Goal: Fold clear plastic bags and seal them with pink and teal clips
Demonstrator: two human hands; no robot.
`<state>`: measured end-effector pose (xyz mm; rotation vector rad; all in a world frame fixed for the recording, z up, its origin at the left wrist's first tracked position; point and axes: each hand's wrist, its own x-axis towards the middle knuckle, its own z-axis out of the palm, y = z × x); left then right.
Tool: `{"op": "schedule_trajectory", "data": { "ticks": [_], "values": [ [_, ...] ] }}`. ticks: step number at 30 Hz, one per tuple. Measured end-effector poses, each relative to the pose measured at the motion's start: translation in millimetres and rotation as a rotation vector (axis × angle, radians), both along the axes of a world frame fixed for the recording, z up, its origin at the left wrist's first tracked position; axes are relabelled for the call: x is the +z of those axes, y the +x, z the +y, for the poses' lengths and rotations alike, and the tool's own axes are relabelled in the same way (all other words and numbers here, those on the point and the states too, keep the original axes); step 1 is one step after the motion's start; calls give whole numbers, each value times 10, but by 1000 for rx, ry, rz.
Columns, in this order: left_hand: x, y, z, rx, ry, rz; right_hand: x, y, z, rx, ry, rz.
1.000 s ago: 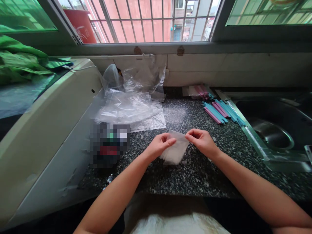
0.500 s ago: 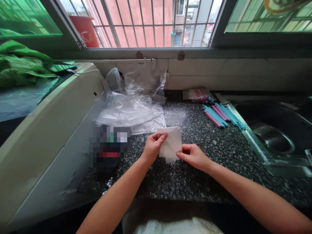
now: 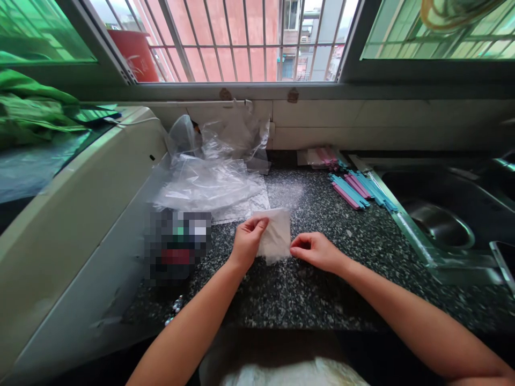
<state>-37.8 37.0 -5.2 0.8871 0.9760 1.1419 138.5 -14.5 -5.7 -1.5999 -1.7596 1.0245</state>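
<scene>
A small whitish, see-through plastic bag [image 3: 277, 233] is held over the speckled dark counter. Its left side is pinched between the thumb and fingers of my left hand [image 3: 250, 236]. My right hand [image 3: 319, 251] has thumb and forefinger brought together right at the bag's lower right edge. Whether those fingertips grip the edge or only touch it, I cannot tell. Behind the bag, to the left, lies a heap of clear plastic bags [image 3: 209, 182]. Pink and light blue strips [image 3: 350, 190] lie farther right on the counter.
A steel sink [image 3: 426, 252] is set into the counter at the right. A pale raised panel [image 3: 80, 177] borders the left side, with green cloth [image 3: 36, 102] on top. A blurred-out object [image 3: 177, 246] lies left of my hands. The barred window [image 3: 225, 43] is behind.
My right fingertips have slid outward from over the bag to its right edge. The bag, in my left hand, has shifted slightly left. The view has turned a little.
</scene>
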Motion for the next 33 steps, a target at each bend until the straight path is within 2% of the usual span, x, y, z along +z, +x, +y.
{"op": "schedule_trajectory", "data": {
  "ticks": [2,6,8,10,15,21,27,33],
  "values": [
    [4,9,-1,-6,-23,-20,88,189,102,-83,62,-166],
    [46,13,-20,-35,-29,-28,265,733,343,-435,178,-739],
    [70,7,-30,-60,-34,-36,292,984,431,-502,195,-945],
    [82,0,-35,-84,-51,-39,274,1162,489,-523,181,-1049],
    [58,-9,-33,-113,-56,-8,223,1275,585,-511,99,-1129],
    [51,-16,-31,-140,-41,22,292,1226,718,-507,-13,-1079],
    [58,-7,-35,-158,-48,34,253,1250,831,-520,0,-1001],
    [38,-19,-24,-161,-55,42,275,1185,830,-470,-19,-1103]
  ]
}}
